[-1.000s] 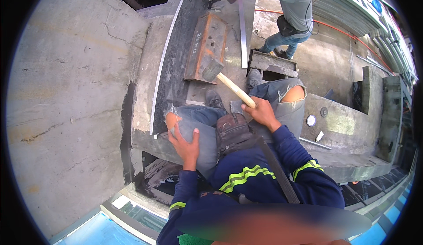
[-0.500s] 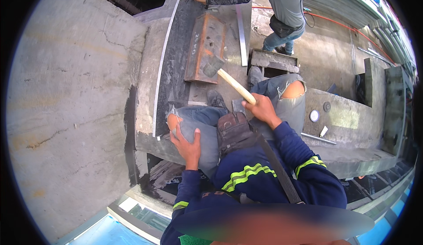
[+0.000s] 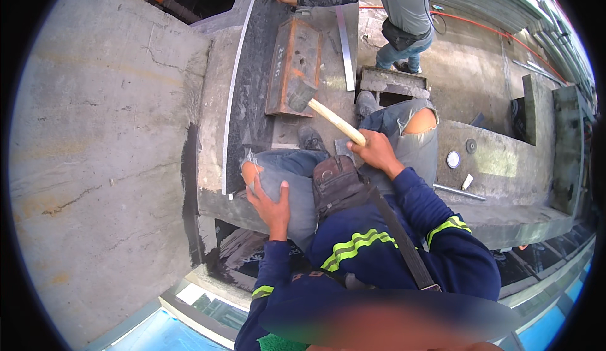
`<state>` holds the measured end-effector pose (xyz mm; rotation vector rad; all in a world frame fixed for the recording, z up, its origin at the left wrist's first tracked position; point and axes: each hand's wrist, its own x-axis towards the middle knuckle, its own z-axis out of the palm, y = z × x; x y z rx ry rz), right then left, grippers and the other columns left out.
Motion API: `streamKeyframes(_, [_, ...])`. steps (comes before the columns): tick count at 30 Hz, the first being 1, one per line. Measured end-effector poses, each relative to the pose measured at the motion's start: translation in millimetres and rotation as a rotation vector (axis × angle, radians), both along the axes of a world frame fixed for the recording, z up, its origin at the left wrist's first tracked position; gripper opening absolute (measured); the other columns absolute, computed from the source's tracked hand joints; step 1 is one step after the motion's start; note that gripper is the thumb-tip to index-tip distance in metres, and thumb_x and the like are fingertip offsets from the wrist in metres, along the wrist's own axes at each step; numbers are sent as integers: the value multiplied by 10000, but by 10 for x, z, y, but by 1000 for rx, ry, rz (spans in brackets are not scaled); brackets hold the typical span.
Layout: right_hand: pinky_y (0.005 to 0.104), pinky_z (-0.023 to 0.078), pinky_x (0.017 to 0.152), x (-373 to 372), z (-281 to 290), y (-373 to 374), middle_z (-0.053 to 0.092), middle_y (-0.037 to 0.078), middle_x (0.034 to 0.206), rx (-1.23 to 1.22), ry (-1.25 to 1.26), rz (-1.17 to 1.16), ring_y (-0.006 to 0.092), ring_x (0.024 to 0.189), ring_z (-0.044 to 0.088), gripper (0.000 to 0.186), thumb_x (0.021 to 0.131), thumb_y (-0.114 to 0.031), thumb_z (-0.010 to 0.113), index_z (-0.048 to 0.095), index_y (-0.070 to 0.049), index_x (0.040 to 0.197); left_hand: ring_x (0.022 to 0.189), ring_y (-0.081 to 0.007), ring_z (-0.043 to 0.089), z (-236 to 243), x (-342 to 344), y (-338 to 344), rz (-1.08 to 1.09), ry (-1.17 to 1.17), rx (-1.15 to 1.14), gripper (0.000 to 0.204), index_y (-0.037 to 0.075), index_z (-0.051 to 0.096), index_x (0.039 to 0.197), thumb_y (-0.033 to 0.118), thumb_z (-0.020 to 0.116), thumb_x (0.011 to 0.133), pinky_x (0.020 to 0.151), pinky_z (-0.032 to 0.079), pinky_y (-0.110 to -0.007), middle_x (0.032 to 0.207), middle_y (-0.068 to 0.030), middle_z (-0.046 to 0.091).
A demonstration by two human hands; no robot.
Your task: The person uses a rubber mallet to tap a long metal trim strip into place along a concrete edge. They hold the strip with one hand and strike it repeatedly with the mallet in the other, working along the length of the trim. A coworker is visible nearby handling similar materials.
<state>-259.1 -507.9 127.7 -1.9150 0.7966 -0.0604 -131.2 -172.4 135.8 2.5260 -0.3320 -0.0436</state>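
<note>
My right hand (image 3: 379, 152) is wrapped round the lower end of the wooden handle of a hammer (image 3: 338, 122). Its dark, blocky head points away from me, over the near end of a rusty steel block (image 3: 293, 67); I cannot tell whether they touch. My left hand (image 3: 273, 207) rests on my left knee with fingers spread, holding nothing. Between my thighs sits a dark pouch bag (image 3: 341, 184). Left of the steel block runs a long dark panel (image 3: 252, 92) with a pale metal edge strip (image 3: 237, 79).
A co-worker (image 3: 404, 10) stands at the far side, hands on the panel's far end. A concrete wall (image 3: 107, 130) fills the left. To my right lie a round white-faced item (image 3: 453, 159), a dark disc (image 3: 471, 146) and a metal rod (image 3: 459, 192). An orange hose (image 3: 505, 34) crosses the back.
The view has shifted slightly. Both my hands keep their places, and the hammer stays in my right hand at nearly the same angle.
</note>
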Motion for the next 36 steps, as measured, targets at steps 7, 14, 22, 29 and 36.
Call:
streamKeyframes(7, [533, 571, 808, -7, 12, 4, 795, 195, 899, -34, 18, 21, 431, 903, 771, 375, 974, -411, 835, 818, -79, 1146, 1578, -603, 326, 20, -6, -7, 3, 16, 4, 983, 123, 389, 1718, 481, 872, 940, 1269, 348, -616, 1701, -426, 250])
streamKeyframes(14, [555, 572, 851, -25, 8, -3, 805, 206, 999, -65, 44, 42, 458, 972, 761, 360, 959, -399, 835, 822, -91, 1145, 1591, -600, 313, 14, 2, -13, 7, 24, 10, 983, 114, 382, 1720, 490, 861, 949, 1275, 344, -611, 1702, -428, 246])
streamKeyframes(22, [544, 560, 829, -20, -73, 14, 786, 208, 934, -131, 67, 85, 451, 942, 754, 385, 952, -427, 851, 794, -72, 1089, 1589, -596, 314, 0, 3, -24, 4, 16, 32, 980, 98, 376, 1720, 485, 856, 957, 1280, 339, -609, 1702, -423, 245])
streamKeyframes(29, [568, 572, 851, -27, -34, 14, 799, 233, 983, -109, 67, 99, 467, 975, 762, 396, 947, -417, 838, 810, -72, 1140, 1599, -584, 305, 17, -3, -32, 9, 42, 13, 980, 87, 374, 1719, 475, 858, 960, 1289, 332, -599, 1705, -416, 243])
streamKeyframes(36, [569, 574, 851, -29, -43, 7, 801, 236, 987, -127, 75, 113, 467, 968, 763, 389, 943, -412, 842, 820, -75, 1137, 1602, -576, 307, 41, -9, -56, 11, 38, 24, 978, 86, 377, 1717, 474, 859, 960, 1290, 330, -593, 1710, -415, 240])
